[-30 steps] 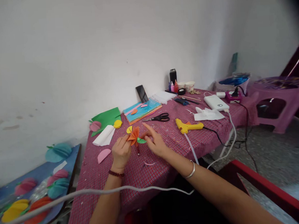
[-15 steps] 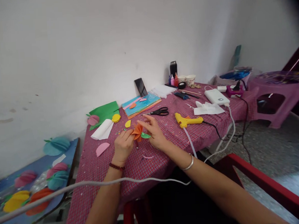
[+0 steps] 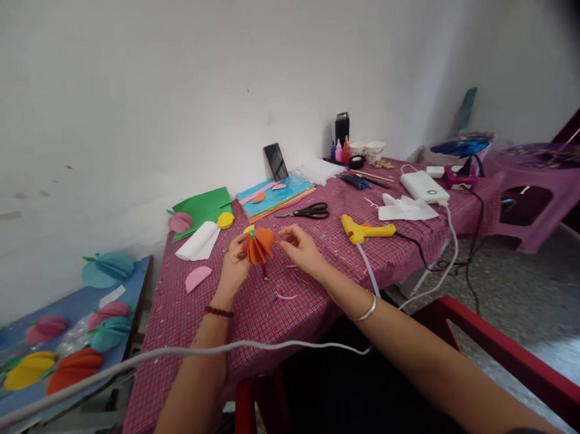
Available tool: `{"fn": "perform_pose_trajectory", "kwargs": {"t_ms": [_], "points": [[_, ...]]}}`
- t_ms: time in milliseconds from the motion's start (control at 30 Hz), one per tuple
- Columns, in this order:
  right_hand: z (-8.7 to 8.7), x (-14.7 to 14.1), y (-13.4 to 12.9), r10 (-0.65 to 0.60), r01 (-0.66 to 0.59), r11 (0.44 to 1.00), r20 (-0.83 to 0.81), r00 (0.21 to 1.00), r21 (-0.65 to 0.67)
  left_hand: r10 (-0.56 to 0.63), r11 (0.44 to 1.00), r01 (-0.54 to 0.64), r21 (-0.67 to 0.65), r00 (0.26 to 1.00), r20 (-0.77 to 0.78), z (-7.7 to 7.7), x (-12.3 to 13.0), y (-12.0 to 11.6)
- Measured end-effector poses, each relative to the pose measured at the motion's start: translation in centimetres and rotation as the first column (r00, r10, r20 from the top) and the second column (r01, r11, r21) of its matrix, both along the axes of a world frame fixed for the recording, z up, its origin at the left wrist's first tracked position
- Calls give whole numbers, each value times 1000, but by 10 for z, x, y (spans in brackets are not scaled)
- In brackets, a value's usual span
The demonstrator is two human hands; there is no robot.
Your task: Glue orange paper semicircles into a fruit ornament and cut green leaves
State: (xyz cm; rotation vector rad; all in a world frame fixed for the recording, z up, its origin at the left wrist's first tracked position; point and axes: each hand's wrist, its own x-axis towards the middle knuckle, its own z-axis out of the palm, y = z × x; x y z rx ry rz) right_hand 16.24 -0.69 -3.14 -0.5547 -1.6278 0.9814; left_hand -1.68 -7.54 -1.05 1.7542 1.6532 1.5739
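Observation:
My left hand (image 3: pixel 234 265) is closed on the left side of an orange folded-paper pumpkin (image 3: pixel 261 248), with its pleats fanned out and a bit of green at the top. Just right of it, my right hand (image 3: pixel 302 249) is held with thumb and fingers apart, empty and close to the paper. Beyond the hands lie black-handled scissors (image 3: pixel 312 211). To the right a yellow glue gun (image 3: pixel 367 230) rests on its side. A pink paper half-circle (image 3: pixel 198 279) is left of my left hand.
The checked tablecloth (image 3: pixel 180 354) carries coloured sheets (image 3: pixel 298 189), a phone (image 3: pixel 275 161), a white roll (image 3: pixel 197 241) and a power bank (image 3: pixel 423 188). A white cable (image 3: pixel 258 344) crosses before my forearms. Finished paper pumpkins (image 3: pixel 76 369) sit on a blue board at left.
The orange pumpkin has turned so its pleats face me and its green top points up left. My right hand has drawn back from it, while the left keeps hold.

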Motion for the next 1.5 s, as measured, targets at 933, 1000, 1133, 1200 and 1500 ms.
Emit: {"fn": "perform_pose_trajectory", "kwargs": {"t_ms": [933,1000,1133,1200,1500], "points": [[4,-1,-11,162,-162,986,11,987,49,170,983,-180,32,966,193,4,22,-7],[4,-2,-8,160,-160,986,14,987,36,170,983,-180,23,960,224,5,26,-9],[6,-1,-4,185,-185,982,-7,983,-24,97,995,-81,-62,939,330,6,32,-11],[9,1,-5,217,-217,974,-18,976,-59,69,994,-30,-105,920,385,6,33,-10],[9,3,-4,228,-229,964,-28,973,-134,13,991,59,-122,857,515,8,34,-12]]}}
